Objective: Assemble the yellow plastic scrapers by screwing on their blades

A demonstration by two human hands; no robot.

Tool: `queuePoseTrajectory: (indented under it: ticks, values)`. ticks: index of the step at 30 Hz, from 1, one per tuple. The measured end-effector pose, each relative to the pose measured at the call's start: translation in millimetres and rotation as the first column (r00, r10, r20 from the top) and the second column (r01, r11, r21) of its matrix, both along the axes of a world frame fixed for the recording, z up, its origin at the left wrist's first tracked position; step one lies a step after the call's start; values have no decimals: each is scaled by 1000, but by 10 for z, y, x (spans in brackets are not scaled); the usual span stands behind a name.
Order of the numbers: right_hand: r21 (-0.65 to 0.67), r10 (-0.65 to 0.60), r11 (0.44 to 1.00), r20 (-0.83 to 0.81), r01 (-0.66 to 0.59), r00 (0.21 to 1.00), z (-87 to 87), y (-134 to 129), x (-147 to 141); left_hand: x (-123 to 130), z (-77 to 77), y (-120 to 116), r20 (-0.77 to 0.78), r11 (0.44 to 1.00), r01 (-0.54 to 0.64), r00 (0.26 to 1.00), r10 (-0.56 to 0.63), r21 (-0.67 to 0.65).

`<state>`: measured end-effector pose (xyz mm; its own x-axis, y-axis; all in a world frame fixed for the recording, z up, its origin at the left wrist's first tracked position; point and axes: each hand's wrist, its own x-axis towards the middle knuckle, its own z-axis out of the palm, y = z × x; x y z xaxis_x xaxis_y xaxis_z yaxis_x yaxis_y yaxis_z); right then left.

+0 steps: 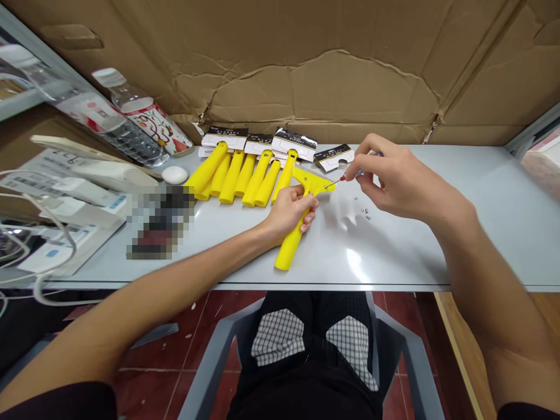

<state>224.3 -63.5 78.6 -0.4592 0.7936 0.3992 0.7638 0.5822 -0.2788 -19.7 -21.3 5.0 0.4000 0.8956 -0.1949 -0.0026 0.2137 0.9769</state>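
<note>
My left hand (295,213) is closed around the neck of a yellow scraper (289,248) with a wide, T-shaped head. The scraper is tilted, its handle end toward the table's front edge. In my right hand (391,175), pinched between thumb and fingers, is a small screwdriver (342,178) with a red collar; its grip is mostly hidden. The screwdriver's thin tip meets a small screw (326,186) at the right part of the scraper head. Several tiny metal fasteners (366,210) lie on the table below my right hand.
A row of yellow handles (231,178) lies behind the scraper, with black-and-white cards (294,143) beyond. At the left stand a labelled bottle (153,122), a clear bottle (126,137), white cables (56,224) and a white round object (175,175). Cardboard (315,87) walls the back.
</note>
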Motion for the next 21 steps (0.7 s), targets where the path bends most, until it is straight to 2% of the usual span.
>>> queuePoseTrajectory:
  ticks: [6, 11, 16, 21]
  values:
    - [1, -42, 999, 13, 42, 999, 10, 17, 17, 3, 1, -7, 30, 1000, -8, 1000, 8, -4]
    - [-12, -112, 994, -6, 112, 994, 12, 18, 12, 3, -4, -4, 29, 1000, -14, 999, 15, -10]
    - [-31, -193, 980, 44, 195, 980, 70, -13, -15, 0, -17, -4, 32, 1000, 2, 999, -3, 7]
    - [-91, -154, 983, 62, 159, 986, 102, -49, 33, -8, 0, -5, 25, 1000, 4, 1000, -4, 3]
